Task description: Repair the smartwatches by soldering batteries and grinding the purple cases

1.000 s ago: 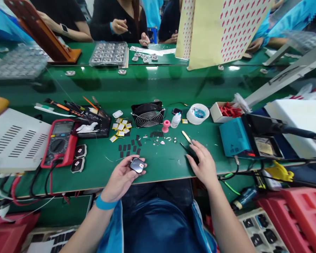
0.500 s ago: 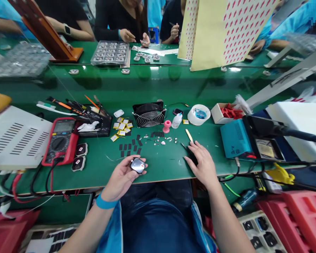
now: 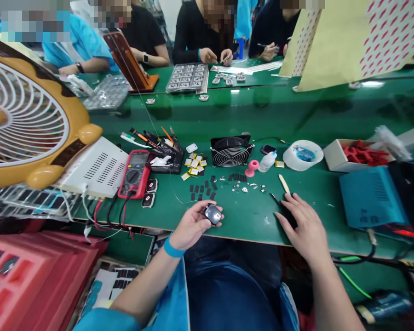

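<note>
My left hand (image 3: 190,226) is closed around a small, dark, glossy device casing (image 3: 212,214) with rounded corners and a small red-and-white sticker. It is held just above the bench's front edge. To the right, my right hand (image 3: 305,225) lies palm down with its fingers apart. A thin black tool (image 3: 275,198) pokes out from beneath that hand, mostly hidden. Just beyond the fingertips is a cream-coloured stick-like tool (image 3: 283,183). Between the hands and the fan are black rectangular pads (image 3: 207,185) and small loose parts (image 3: 244,189).
A small black fan (image 3: 232,151) stands at mid-bench, with yellow-edged battery cells (image 3: 194,163) to its left. Nearby are a red multimeter (image 3: 134,174), a white bottle (image 3: 267,162), a round white tub (image 3: 302,155) and a teal soldering station (image 3: 369,195). Several people sit opposite.
The camera view has turned left, so the bench appears shifted right and a large yellow fan shows at left. Both hands keep their places on the bench, the left one still holding the casing.
</note>
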A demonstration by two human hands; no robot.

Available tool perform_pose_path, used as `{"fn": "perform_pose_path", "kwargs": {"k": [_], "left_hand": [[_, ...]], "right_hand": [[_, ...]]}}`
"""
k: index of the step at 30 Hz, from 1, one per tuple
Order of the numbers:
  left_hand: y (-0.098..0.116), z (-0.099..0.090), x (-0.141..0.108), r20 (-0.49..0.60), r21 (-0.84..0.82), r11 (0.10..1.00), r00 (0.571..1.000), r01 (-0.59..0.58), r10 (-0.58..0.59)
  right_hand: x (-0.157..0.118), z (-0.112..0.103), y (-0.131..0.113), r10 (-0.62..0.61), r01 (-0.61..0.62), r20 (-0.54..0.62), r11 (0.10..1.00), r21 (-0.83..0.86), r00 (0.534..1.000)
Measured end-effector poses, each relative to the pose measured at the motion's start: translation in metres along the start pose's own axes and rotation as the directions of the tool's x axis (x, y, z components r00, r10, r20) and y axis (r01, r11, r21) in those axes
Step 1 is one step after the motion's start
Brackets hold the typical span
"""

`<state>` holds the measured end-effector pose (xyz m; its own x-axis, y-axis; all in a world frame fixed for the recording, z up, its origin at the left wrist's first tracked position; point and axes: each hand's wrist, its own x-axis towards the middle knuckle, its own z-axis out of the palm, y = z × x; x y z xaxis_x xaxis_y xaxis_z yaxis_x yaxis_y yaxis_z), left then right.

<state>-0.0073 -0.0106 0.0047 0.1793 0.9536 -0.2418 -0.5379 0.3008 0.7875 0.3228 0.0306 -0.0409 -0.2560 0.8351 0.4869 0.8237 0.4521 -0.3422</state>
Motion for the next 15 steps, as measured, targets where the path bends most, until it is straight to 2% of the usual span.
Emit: {"fn": "perform_pose_path", "kwargs": {"k": [15], "left_hand": [[0.0010, -0.0003, 0.0012, 0.021, 0.017, 1.000, 1.000, -0.004, 0.004]], "right_hand": [[0.0023, -0.0032, -0.0041, 0.010, -0.010, -0.010, 1.000, -0.017, 1.000]]}}
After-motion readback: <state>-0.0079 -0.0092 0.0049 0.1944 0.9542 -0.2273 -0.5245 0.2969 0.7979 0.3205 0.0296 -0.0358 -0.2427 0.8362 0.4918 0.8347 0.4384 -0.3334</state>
